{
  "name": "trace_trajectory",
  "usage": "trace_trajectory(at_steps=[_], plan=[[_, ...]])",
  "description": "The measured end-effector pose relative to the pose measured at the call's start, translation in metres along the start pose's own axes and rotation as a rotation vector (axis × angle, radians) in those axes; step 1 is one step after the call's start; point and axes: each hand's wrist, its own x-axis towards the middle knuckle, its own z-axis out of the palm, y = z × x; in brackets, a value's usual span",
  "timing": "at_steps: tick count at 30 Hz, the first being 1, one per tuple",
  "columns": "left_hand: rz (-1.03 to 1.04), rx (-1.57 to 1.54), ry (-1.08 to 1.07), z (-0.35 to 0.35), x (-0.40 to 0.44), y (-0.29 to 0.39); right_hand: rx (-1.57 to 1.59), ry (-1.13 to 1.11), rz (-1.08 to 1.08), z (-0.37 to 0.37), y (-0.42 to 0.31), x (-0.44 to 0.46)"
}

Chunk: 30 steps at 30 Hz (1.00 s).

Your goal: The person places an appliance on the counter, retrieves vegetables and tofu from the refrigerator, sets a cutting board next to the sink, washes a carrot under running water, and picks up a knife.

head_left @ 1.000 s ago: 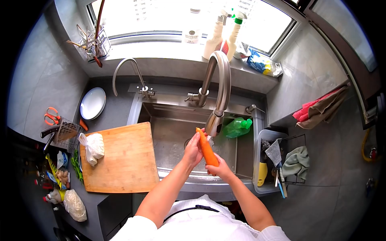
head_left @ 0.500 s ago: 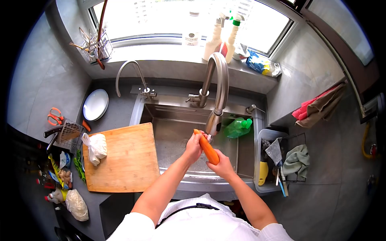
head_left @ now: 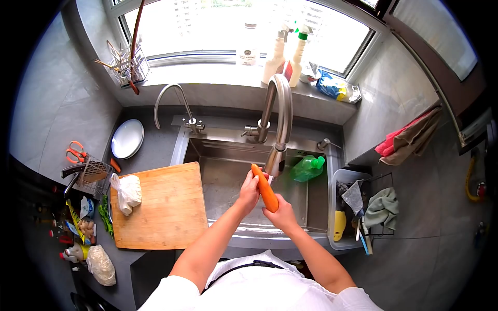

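Note:
A thick orange carrot slants between my two hands, just under the spout of the tall faucet. My left hand is closed around its upper end, with the tip poking out above the fingers. Lower down, my right hand grips the other end. Below both hands lies the steel sink. What looks like water shows beside the carrot near the spout. A green plastic bottle lies in the sink's right side.
Left of the sink is a wooden cutting board bearing a white plastic bag. White plates sit behind it. A knife rack stands at left. To the right, a clear bin holds brushes. Spray bottles line the windowsill.
The carrot has shifted slightly in my hands, and my right hand has moved a little left. The whole view has tilted slightly. Both hands keep hold.

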Motion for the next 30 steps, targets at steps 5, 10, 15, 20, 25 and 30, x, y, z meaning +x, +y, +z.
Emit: trace_trajectory(at_steps=[5, 10, 15, 20, 25, 30], plan=[[0.007, -0.084, -0.009, 0.011, -0.002, 0.003, -0.009, 0.026, -0.006, -0.004, -0.002, 0.003], [0.014, -0.153, -0.025, 0.010, 0.001, 0.005, -0.050, 0.052, -0.044, -0.002, -0.005, 0.005], [-0.001, -0.152, -0.072, 0.007, 0.005, 0.006, -0.053, 0.032, -0.032, -0.007, -0.001, 0.006], [0.000, -0.091, -0.052, 0.008, 0.004, 0.001, -0.114, 0.037, -0.029, -0.011, -0.004, 0.007], [0.008, -0.031, 0.107, 0.015, 0.006, 0.001, -0.379, 0.125, -0.184, -0.014, -0.030, -0.002], [-0.015, -0.192, 0.031, 0.011, 0.011, -0.002, -0.140, 0.084, -0.282, -0.019, -0.017, 0.008]])
